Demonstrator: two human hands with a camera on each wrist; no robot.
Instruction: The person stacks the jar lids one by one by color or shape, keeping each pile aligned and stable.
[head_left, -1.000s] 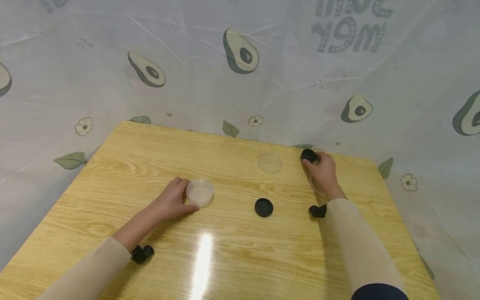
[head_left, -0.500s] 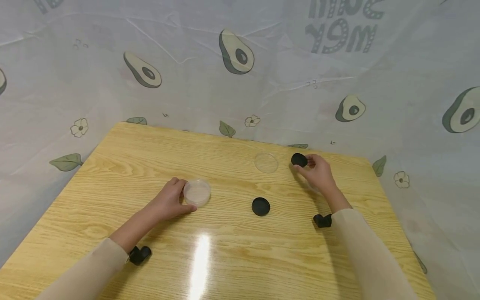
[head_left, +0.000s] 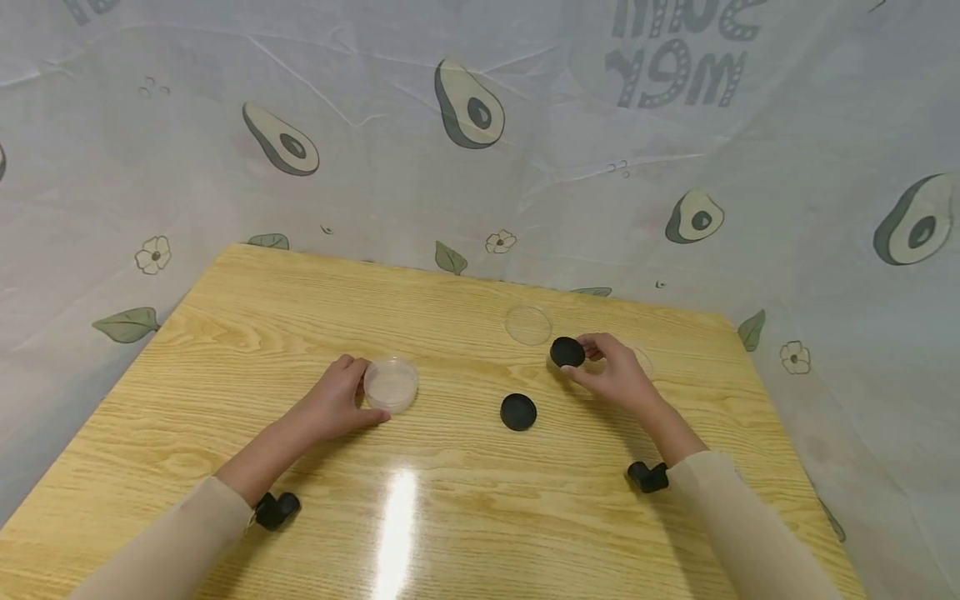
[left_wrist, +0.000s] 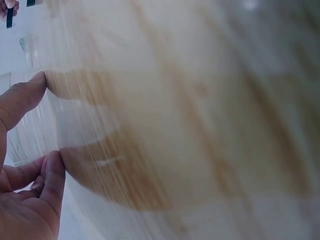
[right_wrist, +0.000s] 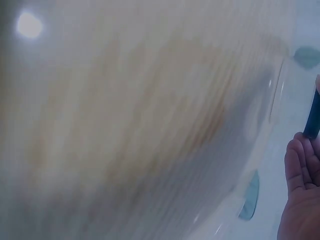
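Left hand (head_left: 336, 404): grip around clear dish (head_left: 392, 386) on tabletop (head_left: 450, 500). Right hand (head_left: 617, 375): grip pinching raised black cap (head_left: 567, 352); second black cap (head_left: 518, 412) lies near.

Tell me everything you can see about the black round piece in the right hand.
The black round piece is shallow, plastic by its look, with what seems a raised rim. The right hand pinches it at the side, holding it above the wooden table, farther back and to the right of the other black piece. Tilt is unclear.
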